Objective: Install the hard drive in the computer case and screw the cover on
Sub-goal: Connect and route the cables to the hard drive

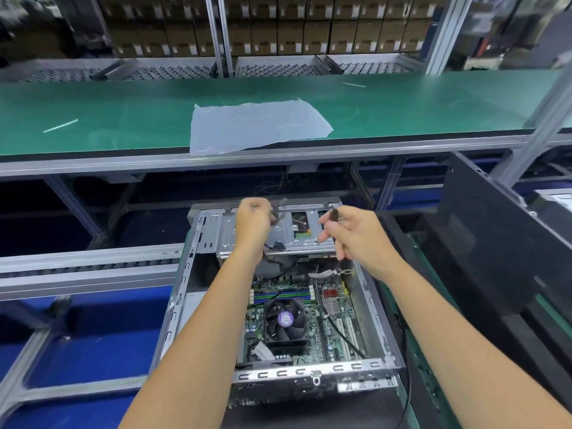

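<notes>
Green bench (93, 100): clear plastic sheet (257, 125) at front edge.

Evenly lit from overhead; soft shadows only; wide-angle bowing at edges; slight motion blur throughout; far background soft.

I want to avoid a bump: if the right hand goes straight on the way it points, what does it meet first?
Probably the metal drive cage of the computer case; the right hand, pinching a cable plug, points toward it. Depth is unclear.

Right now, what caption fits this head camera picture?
Two bare hands, left hand and right hand, each hold a dark cable connector above the open grey metal computer case.
</notes>
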`<state>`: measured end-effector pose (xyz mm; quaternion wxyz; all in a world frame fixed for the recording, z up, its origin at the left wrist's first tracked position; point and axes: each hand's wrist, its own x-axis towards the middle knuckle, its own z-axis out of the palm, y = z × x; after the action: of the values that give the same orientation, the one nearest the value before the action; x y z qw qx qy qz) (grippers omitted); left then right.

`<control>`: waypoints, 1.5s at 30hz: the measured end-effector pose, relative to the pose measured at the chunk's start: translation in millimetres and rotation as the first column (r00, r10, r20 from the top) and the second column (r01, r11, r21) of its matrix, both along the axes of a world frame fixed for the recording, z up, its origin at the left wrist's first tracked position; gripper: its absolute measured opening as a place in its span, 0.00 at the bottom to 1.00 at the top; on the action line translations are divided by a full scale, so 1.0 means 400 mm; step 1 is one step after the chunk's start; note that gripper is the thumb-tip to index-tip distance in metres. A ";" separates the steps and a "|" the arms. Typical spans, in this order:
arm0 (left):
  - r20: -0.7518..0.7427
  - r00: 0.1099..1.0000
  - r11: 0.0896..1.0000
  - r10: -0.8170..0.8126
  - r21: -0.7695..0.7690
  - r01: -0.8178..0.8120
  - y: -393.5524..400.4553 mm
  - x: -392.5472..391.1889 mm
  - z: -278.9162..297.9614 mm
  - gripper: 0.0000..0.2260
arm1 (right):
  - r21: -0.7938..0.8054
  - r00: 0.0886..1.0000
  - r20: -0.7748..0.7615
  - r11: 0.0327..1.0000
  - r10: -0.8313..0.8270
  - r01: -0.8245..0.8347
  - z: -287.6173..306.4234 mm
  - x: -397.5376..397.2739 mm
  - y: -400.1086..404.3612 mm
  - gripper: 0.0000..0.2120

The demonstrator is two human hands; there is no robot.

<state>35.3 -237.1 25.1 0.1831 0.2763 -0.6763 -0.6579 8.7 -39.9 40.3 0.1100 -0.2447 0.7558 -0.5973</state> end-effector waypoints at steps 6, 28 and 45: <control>0.013 0.871 0.862 -0.492 -0.134 0.489 0.036 0.049 -0.013 0.13 | -0.137 0.997 0.050 0.990 0.050 -0.043 -0.056 0.029 -0.009 0.07; -0.717 0.615 0.571 -0.329 0.368 0.734 0.023 0.070 -0.095 0.06 | 0.329 0.995 -0.064 0.943 0.073 -0.048 -0.148 0.064 -0.034 0.09; 0.029 0.752 0.724 -0.658 0.298 0.622 0.083 0.070 -0.118 0.14 | 0.021 0.969 -0.138 0.978 -0.205 0.210 -0.155 0.082 -0.032 0.15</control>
<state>63.2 -203.9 -22.0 -0.1404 0.0907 -0.6443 -0.7463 41.6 -52.8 -21.8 0.0000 -0.2022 0.7935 -0.5740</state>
